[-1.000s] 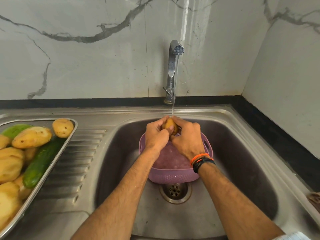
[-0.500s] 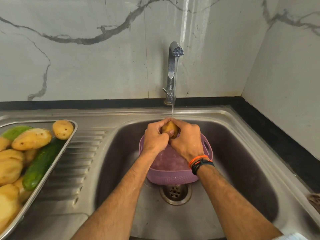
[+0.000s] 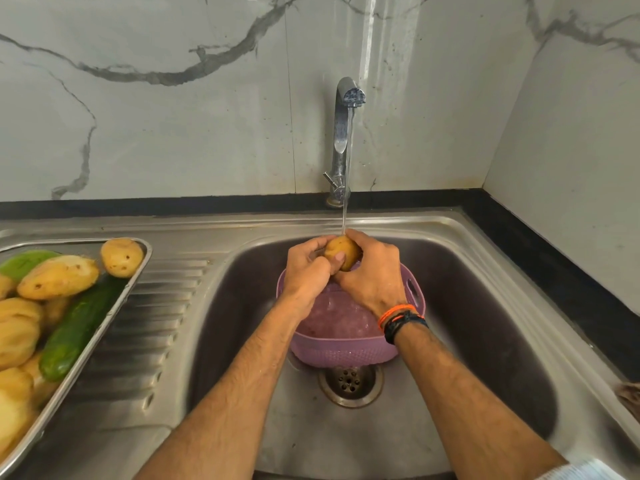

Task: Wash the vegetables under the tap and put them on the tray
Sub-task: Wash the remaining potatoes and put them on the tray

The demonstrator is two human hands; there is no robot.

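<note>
A small yellow-brown potato (image 3: 344, 250) is under the thin stream from the steel tap (image 3: 343, 140). My left hand (image 3: 308, 271) and my right hand (image 3: 372, 275) both grip it, fingers curled round it, above a purple colander basket (image 3: 343, 351) in the sink. On the drainboard at the left stands a steel tray (image 3: 138, 271) holding several potatoes (image 3: 57, 277) and a dark green cucumber (image 3: 78, 327); a light green vegetable (image 3: 24, 263) lies at its far end.
The steel sink basin (image 3: 485, 323) has a drain (image 3: 349, 382) just in front of the basket. A ribbed drainboard (image 3: 149, 323) lies between tray and basin. Marble walls close the back and right. A brown object (image 3: 630, 396) sits on the sink's right rim.
The hands have turned the potato under the stream, so more of it shows between them. The view has shifted slightly; tray and basket have not moved.
</note>
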